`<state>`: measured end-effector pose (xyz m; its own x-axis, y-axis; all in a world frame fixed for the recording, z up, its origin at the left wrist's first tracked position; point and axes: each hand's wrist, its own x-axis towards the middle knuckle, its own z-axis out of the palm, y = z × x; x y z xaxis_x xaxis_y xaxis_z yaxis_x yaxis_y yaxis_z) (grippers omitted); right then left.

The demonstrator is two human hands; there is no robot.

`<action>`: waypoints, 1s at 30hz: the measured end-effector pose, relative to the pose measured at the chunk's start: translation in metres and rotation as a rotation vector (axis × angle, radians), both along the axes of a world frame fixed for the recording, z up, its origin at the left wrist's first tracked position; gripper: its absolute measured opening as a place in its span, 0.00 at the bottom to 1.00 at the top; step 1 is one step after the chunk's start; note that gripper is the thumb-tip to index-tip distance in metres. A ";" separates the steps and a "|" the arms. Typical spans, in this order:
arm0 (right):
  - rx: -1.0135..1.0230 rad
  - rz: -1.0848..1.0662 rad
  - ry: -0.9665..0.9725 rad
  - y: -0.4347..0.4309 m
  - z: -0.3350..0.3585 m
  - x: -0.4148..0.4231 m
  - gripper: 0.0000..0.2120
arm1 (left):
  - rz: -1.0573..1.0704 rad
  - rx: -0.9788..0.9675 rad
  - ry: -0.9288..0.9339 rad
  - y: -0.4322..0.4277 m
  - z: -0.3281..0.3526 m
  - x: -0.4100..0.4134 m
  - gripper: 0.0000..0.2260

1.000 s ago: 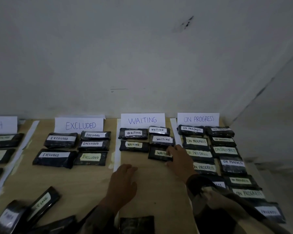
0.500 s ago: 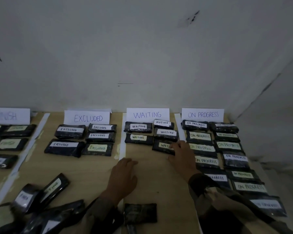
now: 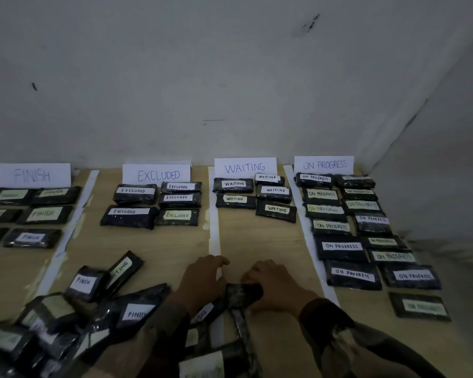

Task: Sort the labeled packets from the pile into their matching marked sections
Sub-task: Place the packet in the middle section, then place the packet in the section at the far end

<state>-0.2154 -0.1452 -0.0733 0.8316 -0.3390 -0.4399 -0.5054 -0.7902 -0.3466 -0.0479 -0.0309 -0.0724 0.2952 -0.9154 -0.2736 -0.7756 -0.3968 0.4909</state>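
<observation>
The right hand [image 3: 277, 289] curls its fingers round the far edge of a dark packet [image 3: 243, 295] lying on the counter [image 3: 271, 241] beneath them. The left hand [image 3: 202, 279] rests its fingers, relaxed, just beside the packet, perhaps touching its edge.

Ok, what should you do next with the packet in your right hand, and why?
Probably turn it over: the right hand grips the packet, but no label shows on its upper face, so its section can't be picked yet.
</observation>
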 end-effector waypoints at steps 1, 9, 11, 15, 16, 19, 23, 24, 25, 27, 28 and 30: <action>-0.056 0.023 0.027 0.006 0.000 0.000 0.30 | -0.010 0.003 0.007 0.004 -0.001 0.000 0.17; 0.074 -0.200 -0.141 0.028 0.003 0.001 0.24 | -0.094 0.008 0.146 0.018 0.006 -0.012 0.20; 0.173 -0.285 -0.213 0.026 0.008 0.000 0.17 | -0.062 -0.032 0.153 0.018 0.008 -0.012 0.15; 0.236 -0.462 -0.323 0.018 0.009 0.001 0.05 | 0.009 -0.100 0.168 0.018 0.016 -0.007 0.11; 0.249 -0.491 -0.343 0.017 0.009 0.002 0.06 | 0.024 -0.099 0.180 0.018 0.018 -0.005 0.11; 0.356 -0.595 -0.407 0.016 0.012 0.005 0.09 | 0.114 -0.089 0.228 0.016 0.022 -0.001 0.11; 0.437 -0.652 -0.454 0.015 0.014 0.007 0.15 | 0.237 -0.076 0.304 0.017 0.022 0.006 0.11; 0.458 -0.664 -0.465 0.016 0.014 0.008 0.16 | 0.259 -0.070 0.320 0.017 0.022 0.008 0.12; 0.472 -0.678 -0.480 0.016 0.013 0.009 0.18 | 0.281 -0.069 0.337 0.017 0.023 0.011 0.12; 0.477 -0.701 -0.518 0.018 0.013 0.011 0.20 | 0.321 -0.066 0.372 0.017 0.025 0.014 0.12; 0.443 -0.687 -0.526 0.019 0.013 0.011 0.22 | 0.328 -0.061 0.383 0.017 0.027 0.016 0.12; 0.284 -0.574 -0.497 0.021 0.011 0.012 0.26 | 0.314 -0.051 0.377 0.017 0.028 0.018 0.12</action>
